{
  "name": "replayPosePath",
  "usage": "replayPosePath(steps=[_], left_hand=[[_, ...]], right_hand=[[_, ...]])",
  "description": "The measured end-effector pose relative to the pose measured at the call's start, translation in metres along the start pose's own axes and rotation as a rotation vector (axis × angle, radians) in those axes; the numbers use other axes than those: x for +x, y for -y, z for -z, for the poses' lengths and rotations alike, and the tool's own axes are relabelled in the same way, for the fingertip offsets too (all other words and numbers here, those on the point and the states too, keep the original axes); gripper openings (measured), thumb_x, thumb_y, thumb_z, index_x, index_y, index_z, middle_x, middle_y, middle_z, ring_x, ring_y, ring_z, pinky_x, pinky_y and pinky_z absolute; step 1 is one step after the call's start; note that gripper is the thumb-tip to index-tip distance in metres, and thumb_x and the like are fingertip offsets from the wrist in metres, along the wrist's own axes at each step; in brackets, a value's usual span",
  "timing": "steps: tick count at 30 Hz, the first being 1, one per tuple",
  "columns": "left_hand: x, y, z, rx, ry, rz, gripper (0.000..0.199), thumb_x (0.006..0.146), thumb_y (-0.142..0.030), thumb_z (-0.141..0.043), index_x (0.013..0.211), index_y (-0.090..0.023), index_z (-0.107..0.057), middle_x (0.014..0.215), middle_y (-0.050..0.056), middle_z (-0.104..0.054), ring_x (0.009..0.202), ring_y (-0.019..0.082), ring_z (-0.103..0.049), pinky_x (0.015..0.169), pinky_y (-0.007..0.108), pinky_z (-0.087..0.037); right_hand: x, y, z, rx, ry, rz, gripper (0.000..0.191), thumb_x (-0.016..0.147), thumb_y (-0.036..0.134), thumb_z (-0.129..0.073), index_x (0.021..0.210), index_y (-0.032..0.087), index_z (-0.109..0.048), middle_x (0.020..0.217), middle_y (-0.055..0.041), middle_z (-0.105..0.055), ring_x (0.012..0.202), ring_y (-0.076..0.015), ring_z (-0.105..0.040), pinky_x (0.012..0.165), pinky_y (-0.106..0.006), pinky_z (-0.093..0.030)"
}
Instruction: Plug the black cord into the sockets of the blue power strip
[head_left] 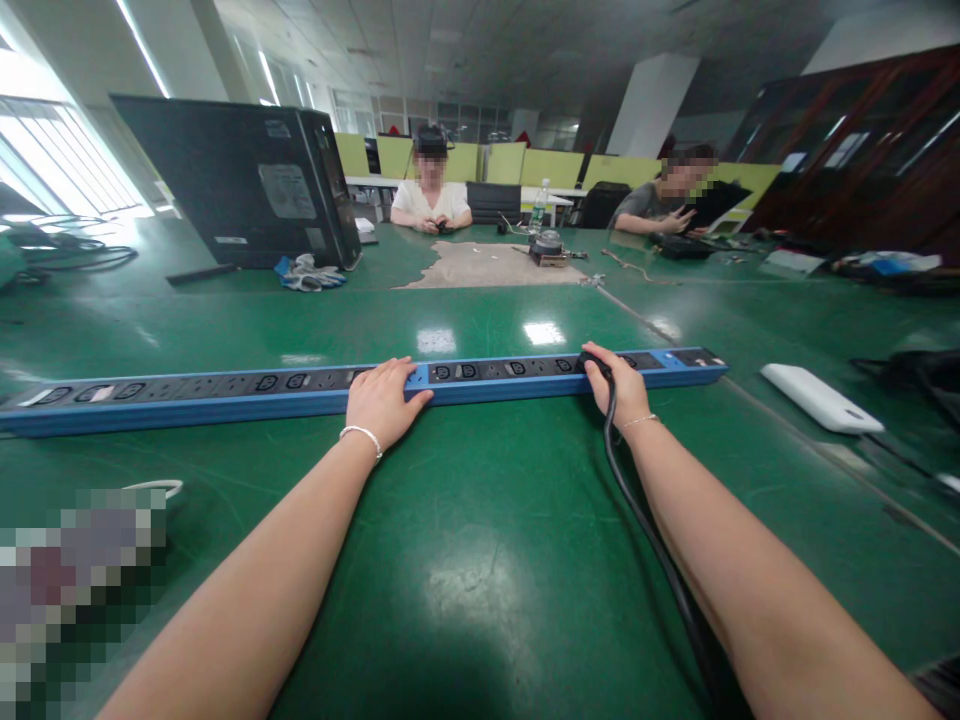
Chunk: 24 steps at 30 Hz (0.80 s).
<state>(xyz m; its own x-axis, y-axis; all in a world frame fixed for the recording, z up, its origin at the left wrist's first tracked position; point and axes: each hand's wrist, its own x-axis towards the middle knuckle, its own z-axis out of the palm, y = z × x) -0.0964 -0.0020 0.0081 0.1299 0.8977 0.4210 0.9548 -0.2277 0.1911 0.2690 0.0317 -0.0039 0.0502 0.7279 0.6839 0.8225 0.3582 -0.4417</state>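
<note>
A long blue power strip [510,390] with black sockets lies across the green table. My left hand [386,400] grips it near its middle, fingers over the top and thumb at the front edge. Toward the strip's right end, my right hand [621,388] is closed on a black plug [587,363], which sits at a socket. How deep the plug goes in is hidden by my fingers. Its black power cord [637,500] runs down past my right wrist to the bottom of the view.
A white power bank [821,397] lies at right with a cable. Back left stand a black computer case [247,185] and crumpled gloves [309,272]. Brown cardboard [480,265] lies at the far side. Two people sit across the table. A blurred-out object [75,580] is at lower left.
</note>
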Motion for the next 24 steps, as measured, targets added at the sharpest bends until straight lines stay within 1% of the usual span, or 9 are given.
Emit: replayPosePath(steps=[4, 5, 7, 9, 10, 12, 17, 20, 24], left_hand=[[0.000, 0.001, 0.000, 0.000, 0.005, -0.001, 0.046, 0.083, -0.047, -0.051, 0.121, -0.021, -0.054, 0.134, 0.008, -0.055, 0.126, 0.025, -0.046, 0.105, 0.043, -0.033], [0.000, 0.001, 0.000, 0.001, 0.007, -0.004, 0.046, 0.083, -0.047, -0.051, 0.121, -0.022, -0.054, 0.134, 0.008, -0.055, 0.126, 0.025, -0.046, 0.105, 0.043, -0.033], [0.000, 0.001, -0.001, 0.007, 0.005, -0.010, 0.046, 0.084, -0.048, -0.050, 0.121, -0.022, -0.054, 0.134, 0.008, -0.055, 0.126, 0.025, -0.046, 0.104, 0.043, -0.033], [0.000, 0.002, -0.001, 0.015, 0.000, -0.015, 0.047, 0.084, -0.049, -0.049, 0.122, -0.021, -0.054, 0.134, 0.009, -0.055, 0.126, 0.026, -0.046, 0.104, 0.043, -0.033], [0.000, 0.002, -0.001, 0.019, -0.002, -0.015, 0.047, 0.084, -0.049, -0.049, 0.122, -0.020, -0.054, 0.133, 0.009, -0.055, 0.126, 0.026, -0.046, 0.104, 0.043, -0.033], [0.000, 0.001, -0.001, 0.024, 0.000, -0.015, 0.048, 0.084, -0.049, -0.049, 0.121, -0.020, -0.054, 0.133, 0.009, -0.055, 0.125, 0.026, -0.047, 0.104, 0.043, -0.033], [0.000, 0.000, 0.001, 0.032, 0.011, -0.003, 0.047, 0.084, -0.048, -0.049, 0.121, -0.020, -0.054, 0.133, 0.009, -0.055, 0.125, 0.025, -0.047, 0.104, 0.042, -0.034], [0.000, -0.001, 0.002, 0.040, 0.013, 0.001, 0.046, 0.084, -0.049, -0.049, 0.120, -0.021, -0.054, 0.133, 0.008, -0.055, 0.125, 0.024, -0.047, 0.104, 0.042, -0.034], [0.000, -0.001, 0.001, 0.049, 0.004, -0.005, 0.045, 0.084, -0.048, -0.050, 0.120, -0.021, -0.054, 0.133, 0.007, -0.055, 0.125, 0.024, -0.047, 0.103, 0.042, -0.034]], right_hand=[[0.000, 0.003, -0.003, 0.050, -0.055, -0.022, 0.031, 0.082, 0.033, -0.050, 0.106, 0.022, -0.066, 0.110, -0.0076, -0.068, 0.104, -0.0252, -0.062, 0.098, -0.045, -0.044], [0.002, 0.002, -0.002, 0.076, -0.109, -0.049, 0.031, 0.082, 0.034, -0.050, 0.105, 0.021, -0.066, 0.109, -0.0079, -0.068, 0.103, -0.0249, -0.062, 0.097, -0.044, -0.044], [0.009, -0.002, 0.004, 0.139, -0.283, -0.113, 0.033, 0.084, 0.036, -0.047, 0.107, 0.019, -0.064, 0.109, -0.0084, -0.067, 0.103, -0.0236, -0.062, 0.095, -0.042, -0.046], [0.016, -0.012, 0.015, 0.197, -0.466, -0.170, 0.036, 0.085, 0.036, -0.044, 0.112, 0.018, -0.059, 0.112, -0.0089, -0.065, 0.105, -0.0219, -0.060, 0.096, -0.041, -0.046], [0.019, -0.019, 0.021, 0.215, -0.509, -0.192, 0.037, 0.085, 0.035, -0.045, 0.115, 0.017, -0.057, 0.112, -0.0091, -0.065, 0.105, -0.0214, -0.060, 0.096, -0.041, -0.045], [0.021, -0.036, 0.033, 0.225, -0.513, -0.252, 0.038, 0.081, 0.033, -0.051, 0.115, 0.016, -0.056, 0.107, -0.0088, -0.066, 0.100, -0.0213, -0.062, 0.094, -0.042, -0.046], [0.017, -0.072, 0.048, 0.186, -0.476, -0.382, 0.026, 0.073, 0.026, -0.057, 0.096, 0.016, -0.064, 0.098, -0.0084, -0.068, 0.093, -0.0203, -0.062, 0.091, -0.037, -0.048], [0.017, -0.082, 0.049, 0.189, -0.405, -0.371, 0.028, 0.072, 0.026, -0.058, 0.096, 0.016, -0.066, 0.099, -0.0084, -0.069, 0.092, -0.0194, -0.062, 0.090, -0.033, -0.047], [0.022, -0.087, 0.050, 0.187, -0.338, -0.309, 0.029, 0.072, 0.029, -0.058, 0.095, 0.016, -0.068, 0.102, -0.0117, -0.069, 0.094, -0.0226, -0.061, 0.090, -0.035, -0.047]])
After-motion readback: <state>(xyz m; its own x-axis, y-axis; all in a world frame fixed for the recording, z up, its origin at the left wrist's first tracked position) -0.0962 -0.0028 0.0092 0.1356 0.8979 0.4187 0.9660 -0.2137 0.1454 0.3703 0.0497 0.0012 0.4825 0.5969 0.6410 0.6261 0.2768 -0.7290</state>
